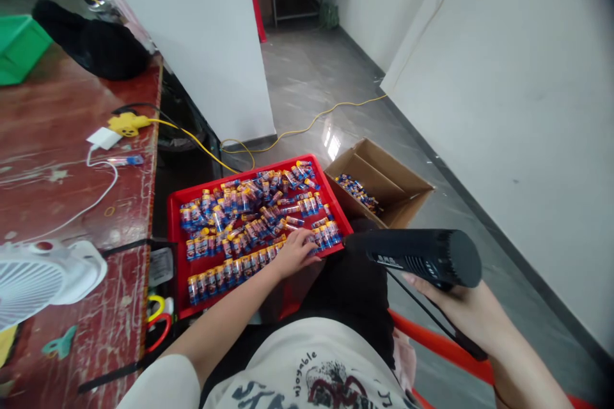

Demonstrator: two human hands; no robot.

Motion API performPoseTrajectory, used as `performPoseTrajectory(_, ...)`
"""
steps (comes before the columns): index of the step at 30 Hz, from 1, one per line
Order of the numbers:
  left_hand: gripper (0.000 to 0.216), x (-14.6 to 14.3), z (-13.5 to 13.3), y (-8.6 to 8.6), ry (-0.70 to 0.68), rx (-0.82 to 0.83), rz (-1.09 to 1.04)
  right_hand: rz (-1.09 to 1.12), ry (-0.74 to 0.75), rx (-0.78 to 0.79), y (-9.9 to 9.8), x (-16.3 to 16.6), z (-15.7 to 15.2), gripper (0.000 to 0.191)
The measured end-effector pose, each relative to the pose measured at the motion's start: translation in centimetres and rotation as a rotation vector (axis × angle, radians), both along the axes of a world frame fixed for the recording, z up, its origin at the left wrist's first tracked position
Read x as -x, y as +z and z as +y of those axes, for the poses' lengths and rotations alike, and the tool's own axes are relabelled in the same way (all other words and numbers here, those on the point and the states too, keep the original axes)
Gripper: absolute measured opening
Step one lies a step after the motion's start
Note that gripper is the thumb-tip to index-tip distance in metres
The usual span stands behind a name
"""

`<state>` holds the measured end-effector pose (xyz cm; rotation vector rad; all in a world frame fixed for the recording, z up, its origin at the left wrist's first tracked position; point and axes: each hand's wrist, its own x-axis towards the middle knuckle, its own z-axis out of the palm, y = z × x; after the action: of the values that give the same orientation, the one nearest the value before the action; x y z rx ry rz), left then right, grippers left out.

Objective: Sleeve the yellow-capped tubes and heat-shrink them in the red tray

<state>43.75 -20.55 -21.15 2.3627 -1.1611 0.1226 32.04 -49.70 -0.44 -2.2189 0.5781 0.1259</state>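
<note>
A red tray [259, 172] holds many small clear tubes [240, 198] with yellow caps and blue-and-pink printed wraps. Some stand in rows along the near side, while others lie jumbled behind. My left hand [295, 254] rests on the tray's near right part, fingers spread, touching the upright tubes [326, 235] there. In my right hand [455, 307] is the handle of a black hair dryer [417, 255], held level with its narrow end pointing left at the tray. Its barrel partly covers my right fingers.
An open cardboard box [398, 185] with more tubes stands right of the tray. At left, the worn red table [96, 204] carries a white fan [48, 281], yellow power strip [127, 123] and black cap [96, 45]. Scissors [160, 329] hang by its edge. A yellow cord [316, 118] crosses the floor.
</note>
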Motion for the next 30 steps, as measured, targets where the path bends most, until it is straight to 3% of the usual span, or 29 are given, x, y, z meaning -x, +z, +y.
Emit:
performPoseTrajectory(4, 0.031, -4.8, 0.1, 1.2, 0.117, 0.019, 0.015, -0.003, -0.013, 0.059, 0.1, -0.2, 0.4, 0.043)
performPoseTrajectory(9, 0.032, -13.1, 0.4, 0.9, 0.301, -0.006, 0.046, -0.017, 0.014, 0.071, 0.1, -0.3, 0.8, 0.046)
performPoseTrajectory(13, 0.044, -14.5, 2.0, 1.1, 0.43, 0.019, 0.06, 0.003, 0.065, 0.012, -0.5, 0.1, 1.0, 0.046)
performPoseTrajectory(17, 0.038, -9.4, 6.0, 3.7, 0.511, 0.12, 0.049, 0.033, 0.18, -0.055, -0.7, 0.0, 1.5, 0.04)
performPoseTrajectory(23, 0.009, 6.6, 13.5, 8.4, 0.895, 0.428, -0.002, 0.051, 0.334, 0.024, -0.5, -1.2, 3.6, 0.034)
performPoseTrajectory(27, 0.01, 16.2, 14.3, 8.2, 1.091, 0.489, 0.02, 0.047, 0.424, 0.024, -0.6, -2.3, 5.9, 0.038)
performPoseTrajectory(30, 0.012, 20.1, 13.7, 7.2, 1.195, 0.493, 0.097, -0.016, 0.464, 0.007, -0.5, -2.8, 8.4, 0.037)
